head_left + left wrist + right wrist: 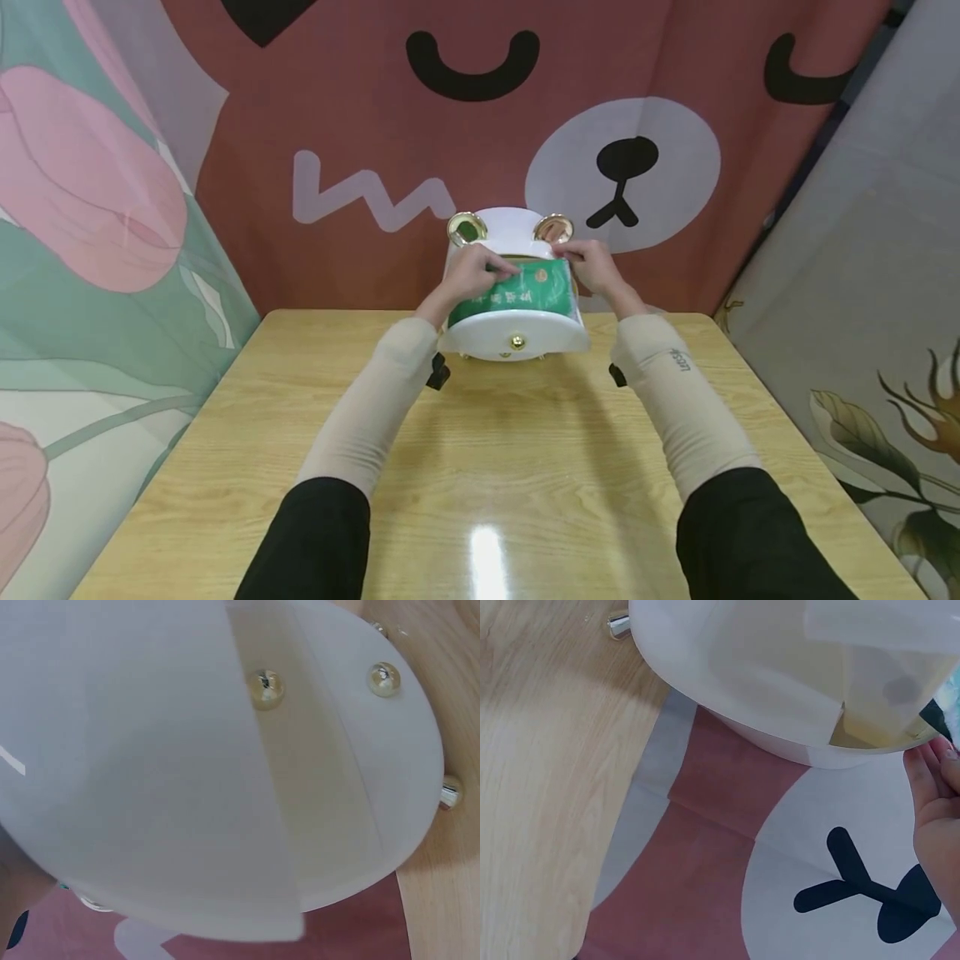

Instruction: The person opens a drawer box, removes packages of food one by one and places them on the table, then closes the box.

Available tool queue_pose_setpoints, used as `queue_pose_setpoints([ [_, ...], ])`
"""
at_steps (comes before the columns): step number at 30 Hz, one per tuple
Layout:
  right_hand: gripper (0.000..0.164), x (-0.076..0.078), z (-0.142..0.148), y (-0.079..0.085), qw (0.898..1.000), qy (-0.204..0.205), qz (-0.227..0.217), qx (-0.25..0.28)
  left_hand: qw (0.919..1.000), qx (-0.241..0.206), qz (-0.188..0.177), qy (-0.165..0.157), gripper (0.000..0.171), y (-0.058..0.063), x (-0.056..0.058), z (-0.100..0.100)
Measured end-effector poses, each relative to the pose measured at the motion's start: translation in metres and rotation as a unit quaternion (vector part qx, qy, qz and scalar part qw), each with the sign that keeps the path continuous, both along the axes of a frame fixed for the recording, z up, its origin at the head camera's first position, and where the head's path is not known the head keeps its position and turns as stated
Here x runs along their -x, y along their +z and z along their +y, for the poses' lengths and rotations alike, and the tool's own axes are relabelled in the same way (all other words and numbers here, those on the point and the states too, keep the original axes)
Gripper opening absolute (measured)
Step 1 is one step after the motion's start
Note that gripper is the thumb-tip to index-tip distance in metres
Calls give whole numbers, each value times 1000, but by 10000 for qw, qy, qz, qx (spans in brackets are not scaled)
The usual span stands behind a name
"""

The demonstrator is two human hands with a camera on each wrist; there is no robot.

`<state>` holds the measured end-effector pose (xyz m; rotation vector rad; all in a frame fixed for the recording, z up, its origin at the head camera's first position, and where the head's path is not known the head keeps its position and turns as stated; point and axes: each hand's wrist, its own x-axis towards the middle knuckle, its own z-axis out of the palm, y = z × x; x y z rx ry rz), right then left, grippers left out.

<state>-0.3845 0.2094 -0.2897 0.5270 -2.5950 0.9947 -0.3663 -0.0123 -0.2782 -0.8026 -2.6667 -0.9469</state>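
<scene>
So the soft green plastic packet with white printed lettering point(534, 292) is sitting in the open front of a glossy white rounded box point(512, 222), lying across the gap behind the curved white front panel point(480, 325). The left hand point(471, 273) looks to be pinching the packet's upper edge. The right hand point(596, 265) has its fingertips by the packet's other upper corner, right at the box's rim; can't tell if they're gripping film or just touching.

My take: keep both hands level and work the packet gently, because thin film like that probably bunches or tears if one side gets yanked. I'd watch the box's rim, where a corner could snag, and go easy on that front panel, since leaning on it might tip the box.

Materials-wise, the box looks like smooth, shiny plastic, all curves. It's got two round gold ear-like rings point(467, 229) on top, a gold ball knob point(517, 342) on its front and little metallic feet point(451, 793) underneath. Below it is a pale wood-grain table point(487, 450), shiny enough to catch glare.
</scene>
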Motion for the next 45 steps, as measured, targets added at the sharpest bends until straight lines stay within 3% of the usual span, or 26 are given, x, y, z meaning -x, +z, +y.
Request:
queue_pose_setpoints([
  [8, 23, 1, 4, -5, 9998, 66, 170, 37, 9998, -37, 161, 51, 15, 7, -1, 1],
  [18, 30, 6, 6, -5, 9961, 557, -637, 256, 9980, -209, 294, 525, 14, 10, -2, -4],
  [29, 33, 5, 8, -9, 9947, 533, -807, 358, 9940, -443, 230, 975, 15, 14, -4, -4],
  [36, 35, 4, 8, -8, 9938, 432, -896, 492, 9869, -780, 308, 1377, 16, 20, -6, -3],
  [45, 33, 2, 10, -8, 9935, 411, -918, 531, 9698, -1340, 429, 1990, 15, 22, -9, -8],
])
